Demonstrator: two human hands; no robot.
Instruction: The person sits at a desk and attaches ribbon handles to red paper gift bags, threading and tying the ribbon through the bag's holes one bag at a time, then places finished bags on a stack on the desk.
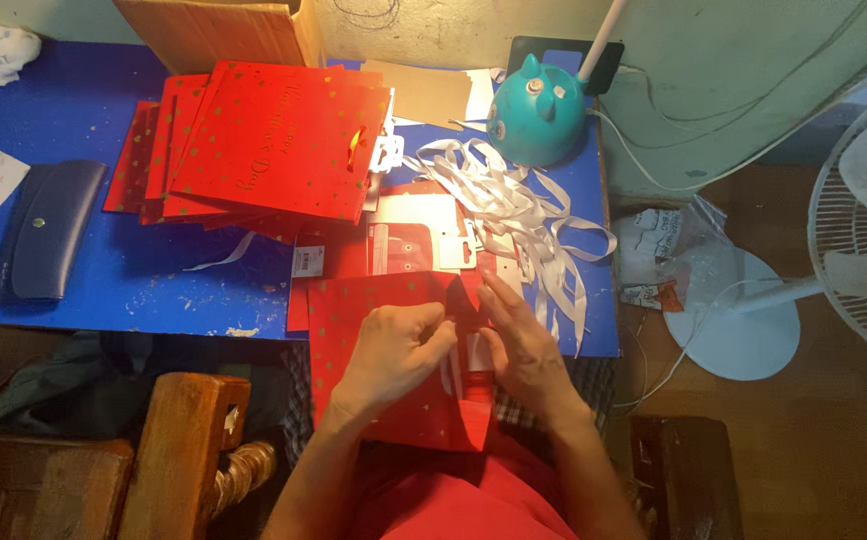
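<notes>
Both hands are down on a red paper bag (374,400) that hangs over the front edge of the bench (104,270), near its front right corner, partly in the person's lap. The left hand (394,350) has its grip curled shut, fingers pinching at the bag's top near the middle, and the right hand (519,350) lies flatter, fingers together and pressing on the same spot, though I can't tell exactly what's between the fingertips. Just behind the bag are some white card hangers (434,240) and more red paper. Further back, toward the middle of the bench, there's a fanned stack of red bags (264,140) with gold dots. A tangle of white ribbon (524,210) sits along the right edge, and a teal lamp base (537,115) is at the back right corner. A dark blue wallet (44,230) lies near the left edge. A white fan (854,230) stands on the floor off to the right.
</notes>
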